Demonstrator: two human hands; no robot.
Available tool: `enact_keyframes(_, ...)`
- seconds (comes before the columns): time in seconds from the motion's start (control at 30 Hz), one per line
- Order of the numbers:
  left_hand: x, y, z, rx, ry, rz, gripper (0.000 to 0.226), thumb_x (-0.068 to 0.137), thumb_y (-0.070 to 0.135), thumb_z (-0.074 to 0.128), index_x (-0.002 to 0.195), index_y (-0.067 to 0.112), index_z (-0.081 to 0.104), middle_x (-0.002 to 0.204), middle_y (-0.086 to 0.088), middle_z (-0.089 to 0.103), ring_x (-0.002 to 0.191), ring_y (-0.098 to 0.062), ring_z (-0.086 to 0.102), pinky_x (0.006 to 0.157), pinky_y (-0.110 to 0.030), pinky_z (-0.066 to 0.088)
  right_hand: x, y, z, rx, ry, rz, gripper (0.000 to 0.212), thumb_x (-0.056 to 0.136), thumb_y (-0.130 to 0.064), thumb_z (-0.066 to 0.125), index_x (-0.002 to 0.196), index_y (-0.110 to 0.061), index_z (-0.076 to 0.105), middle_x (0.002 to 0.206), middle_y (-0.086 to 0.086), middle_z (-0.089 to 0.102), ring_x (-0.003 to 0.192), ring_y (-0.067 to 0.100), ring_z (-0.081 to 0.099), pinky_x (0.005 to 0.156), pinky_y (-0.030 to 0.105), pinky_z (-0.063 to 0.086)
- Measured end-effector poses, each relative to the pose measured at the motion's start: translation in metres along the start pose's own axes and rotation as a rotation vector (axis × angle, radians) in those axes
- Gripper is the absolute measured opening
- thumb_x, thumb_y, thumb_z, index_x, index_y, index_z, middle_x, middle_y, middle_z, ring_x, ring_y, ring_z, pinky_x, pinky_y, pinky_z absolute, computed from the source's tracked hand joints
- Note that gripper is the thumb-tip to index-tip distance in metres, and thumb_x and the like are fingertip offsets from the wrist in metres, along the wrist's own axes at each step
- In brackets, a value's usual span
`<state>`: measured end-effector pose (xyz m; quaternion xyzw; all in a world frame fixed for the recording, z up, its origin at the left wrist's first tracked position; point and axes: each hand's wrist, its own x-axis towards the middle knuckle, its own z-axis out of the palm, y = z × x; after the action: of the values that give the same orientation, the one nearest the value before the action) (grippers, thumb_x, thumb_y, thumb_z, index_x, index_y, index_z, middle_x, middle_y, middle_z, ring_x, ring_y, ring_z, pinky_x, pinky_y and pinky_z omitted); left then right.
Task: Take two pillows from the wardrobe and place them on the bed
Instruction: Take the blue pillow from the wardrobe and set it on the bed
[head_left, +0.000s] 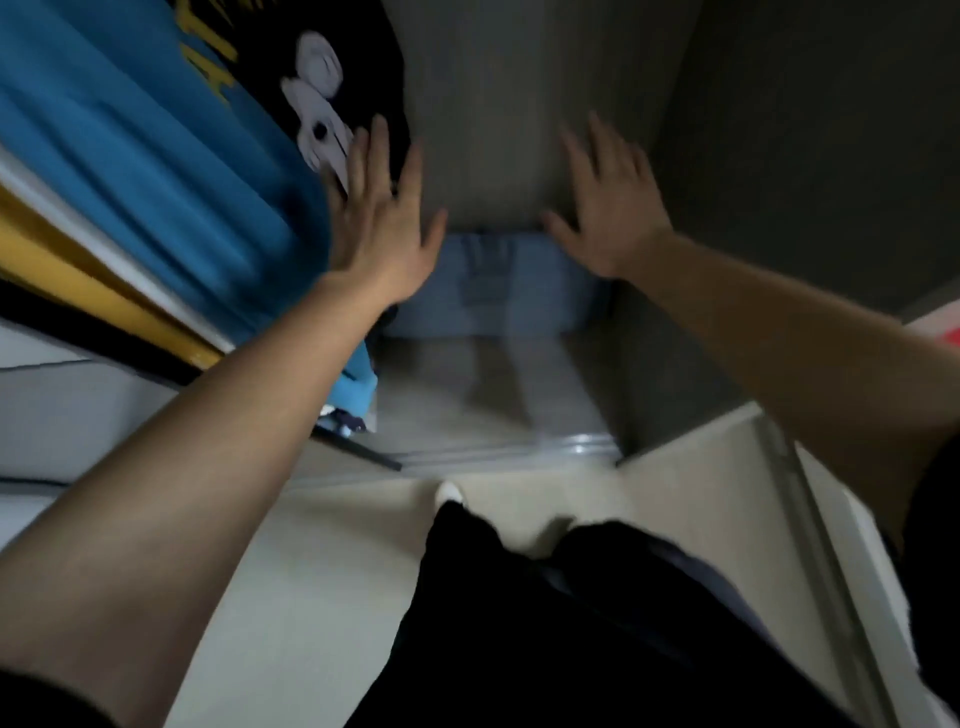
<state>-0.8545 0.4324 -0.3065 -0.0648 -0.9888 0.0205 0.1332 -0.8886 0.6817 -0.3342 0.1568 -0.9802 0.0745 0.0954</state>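
Observation:
A light blue pillow (493, 283) lies at the back of the wardrobe's floor (478, 395), against the rear wall. Both my arms reach into the wardrobe above it. My left hand (382, 218) hovers over the pillow's left end with fingers spread, close to the hanging clothes. My right hand (608, 208) hovers over the pillow's right end, fingers spread too. Neither hand holds anything. The picture is blurred by motion. Only one pillow shows; the bed is out of view.
Clothes hang at the left: a blue garment (145, 171), a black one with a white print (332, 88), a yellow one (78, 280). The wardrobe's dark side wall (779, 171) is at the right. My legs and the pale floor (291, 597) are below.

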Motion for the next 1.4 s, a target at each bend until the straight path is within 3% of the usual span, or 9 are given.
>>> enact_keyframes(0.47, 0.053, -0.034, 0.233, -0.111, -0.314, 0.069, 0.069, 0.091, 0.044, 0.036, 0.151, 0.011, 0.024, 0.156, -0.026, 0.019, 0.142, -0.045, 0.020, 0.111, -0.063, 0.020, 0.060, -0.011, 0.212, 0.164, -0.270, 0.207, 0.082, 0.090, -0.043, 0.055, 0.155, -0.010, 0.018, 0.158, 0.027, 0.019, 0.141, 0.044, 0.029, 0.113, 0.053, 0.028)
enact_keyframes(0.63, 0.068, -0.033, 0.323, -0.048, -0.454, -0.016, 0.070, 0.093, 0.041, 0.049, 0.152, 0.016, 0.020, 0.160, -0.020, 0.010, 0.145, -0.039, 0.015, 0.113, -0.060, 0.017, 0.066, 0.032, 0.291, 0.144, -0.420, 0.240, 0.083, 0.095, -0.043, 0.052, 0.157, -0.016, 0.002, 0.163, 0.019, 0.000, 0.150, 0.038, 0.006, 0.121, 0.050, 0.010)
enact_keyframes(0.8, 0.093, -0.043, 0.398, -0.051, -0.512, -0.082, 0.077, 0.094, 0.041, 0.050, 0.154, 0.015, 0.010, 0.160, -0.019, 0.004, 0.147, -0.037, 0.007, 0.115, -0.058, 0.015, 0.100, 0.067, 0.363, 0.080, -0.436, 0.174, 0.090, 0.094, -0.045, 0.055, 0.156, -0.015, -0.003, 0.163, 0.021, -0.003, 0.150, 0.039, 0.005, 0.121, 0.054, 0.011)
enact_keyframes(0.93, 0.112, -0.054, 0.449, 0.025, -0.498, -0.027, 0.080, 0.094, 0.043, 0.049, 0.154, 0.014, 0.005, 0.160, -0.021, 0.004, 0.147, -0.036, 0.006, 0.115, -0.059, 0.015, 0.146, 0.082, 0.405, 0.053, -0.276, 0.161, 0.090, 0.089, -0.042, 0.060, 0.156, -0.011, 0.009, 0.162, 0.025, 0.004, 0.148, 0.043, 0.012, 0.118, 0.057, 0.020)
enact_keyframes(1.03, 0.120, -0.058, 0.474, 0.015, -0.463, -0.027, 0.083, 0.091, 0.042, 0.054, 0.154, 0.014, 0.007, 0.160, -0.021, 0.005, 0.146, -0.037, 0.008, 0.114, -0.059, 0.017, 0.177, 0.079, 0.433, 0.048, -0.135, 0.135, 0.088, 0.087, -0.049, 0.056, 0.155, -0.009, 0.016, 0.160, 0.027, 0.009, 0.148, 0.043, 0.012, 0.118, 0.059, 0.014)
enact_keyframes(1.13, 0.122, -0.068, 0.487, 0.024, -0.449, -0.020, 0.097, 0.084, 0.044, 0.065, 0.154, 0.015, 0.003, 0.160, -0.022, 0.003, 0.146, -0.039, 0.007, 0.115, -0.059, 0.015, 0.183, 0.072, 0.465, 0.013, -0.242, 0.152, 0.101, 0.081, -0.063, 0.055, 0.156, -0.013, 0.011, 0.161, 0.024, 0.014, 0.149, 0.041, 0.012, 0.118, 0.064, 0.007)
enact_keyframes(1.23, 0.121, -0.079, 0.498, 0.040, -0.436, -0.028, 0.120, 0.069, 0.048, 0.080, 0.154, 0.020, -0.001, 0.160, -0.021, -0.003, 0.145, -0.044, 0.007, 0.113, -0.064, 0.012, 0.162, 0.067, 0.490, -0.090, -0.425, 0.135, 0.122, 0.067, -0.058, 0.077, 0.156, -0.009, 0.009, 0.149, 0.027, 0.034, 0.138, 0.045, 0.031, 0.115, 0.066, 0.015)
enact_keyframes(1.33, 0.115, -0.078, 0.511, 0.066, -0.472, 0.003, 0.132, 0.059, 0.043, 0.087, 0.154, 0.024, -0.002, 0.160, -0.019, -0.003, 0.144, -0.045, 0.010, 0.108, -0.067, 0.020, 0.142, 0.065, 0.494, -0.195, -0.328, 0.143, 0.111, 0.061, -0.039, 0.082, 0.149, 0.000, 0.027, 0.128, 0.032, 0.050, 0.113, 0.047, 0.051, 0.106, 0.060, 0.033)
enact_keyframes(1.4, 0.104, -0.075, 0.525, 0.071, -0.470, 0.040, 0.119, 0.066, 0.031, 0.082, 0.154, 0.023, 0.002, 0.160, -0.019, 0.007, 0.144, -0.044, 0.014, 0.108, -0.065, 0.024, 0.128, 0.064, 0.494, -0.177, -0.315, 0.143, 0.104, 0.058, -0.035, 0.084, 0.144, 0.000, 0.036, 0.123, 0.032, 0.052, 0.109, 0.047, 0.051, 0.105, 0.059, 0.033)
